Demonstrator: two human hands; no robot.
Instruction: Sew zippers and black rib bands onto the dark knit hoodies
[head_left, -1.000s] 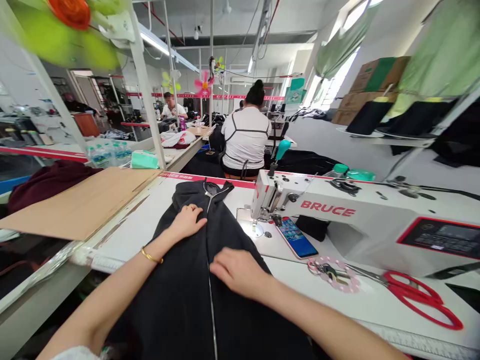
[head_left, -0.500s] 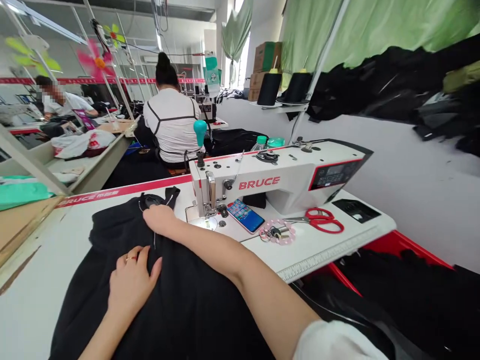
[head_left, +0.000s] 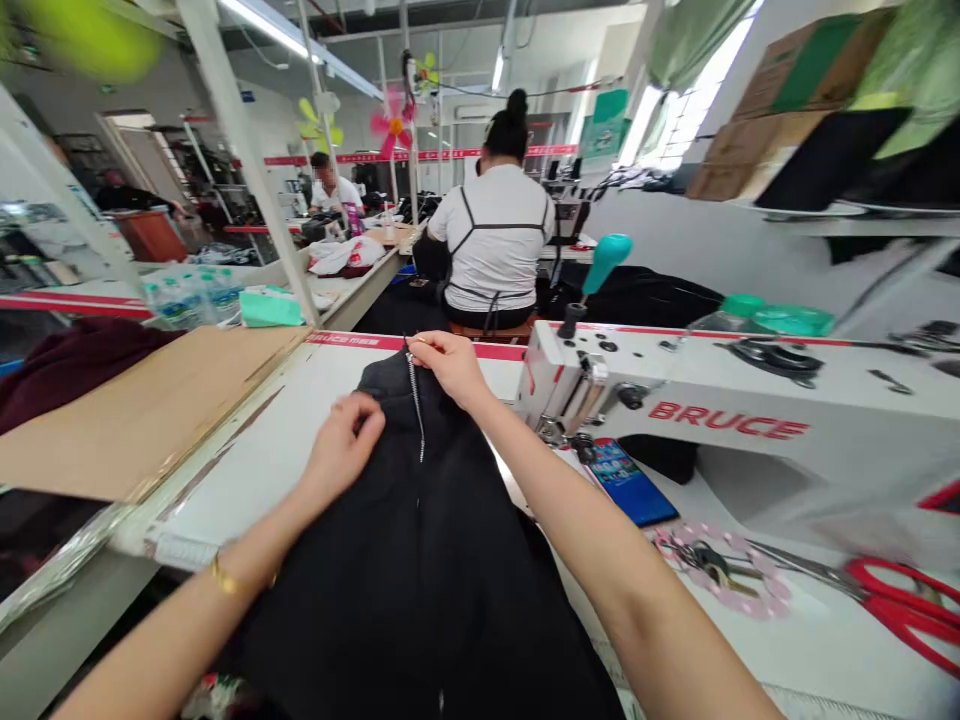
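A black garment (head_left: 420, 560) with a metal zipper (head_left: 415, 400) at its neck end hangs toward me over the white sewing table. My right hand (head_left: 448, 368) pinches the garment's far top edge, right by the zipper's upper end. At the garment's left edge is my left hand (head_left: 346, 440), slightly blurred, its fingers curled in and its thumb bent toward them. Whatever those fingers may hold is hidden. To the right stands a white BRUCE sewing machine (head_left: 720, 420), its needle area beside the garment.
A phone (head_left: 634, 485), keys on a pink beaded ring (head_left: 724, 570) and red-handled scissors (head_left: 900, 600) lie by the machine. A teal-handled tool (head_left: 606, 262) stands on its head. Brown board (head_left: 150, 400) covers the left table. Ahead, a co-worker (head_left: 499, 240) sits facing away.
My view has swung left. My right hand now holds the garment's top edge, and the zipper lies straighter toward me. My left hand has gone from lying flat on the cloth to curled at its left edge.
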